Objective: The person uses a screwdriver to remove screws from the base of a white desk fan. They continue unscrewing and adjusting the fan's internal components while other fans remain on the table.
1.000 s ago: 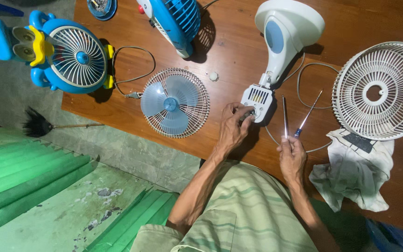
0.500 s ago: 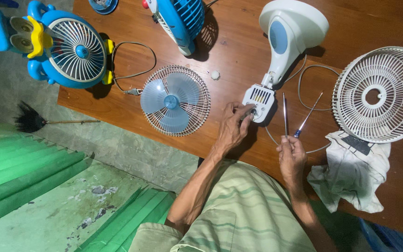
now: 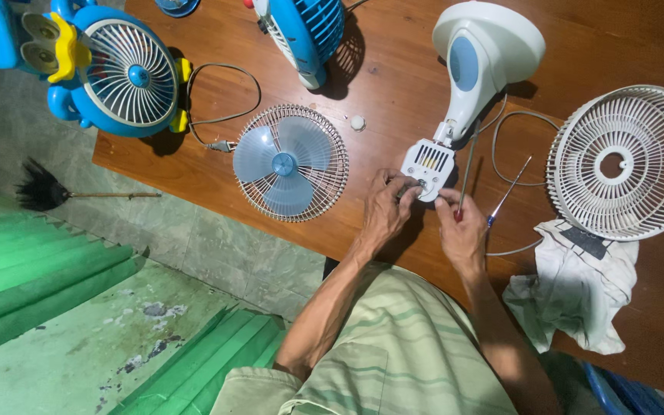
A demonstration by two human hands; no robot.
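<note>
The white fan stand [image 3: 470, 77] with a blue oval panel lay flat on the table. Its round base pointed toward 1 o'clock. The vented square head end pointed toward 7 o'clock.

Single view, head-mounted, looking steeply down from above the person's own chest and forearms onto a wooden table [image 3: 393, 69]. The table edge runs diagonally from upper left to lower right, so the frame is rotated relative to it. Range is close: both hands sit just below frame centre. The left portion takes in the tiled floor [image 3: 78, 361] beneath the table. No second view overlaps this one.
</note>
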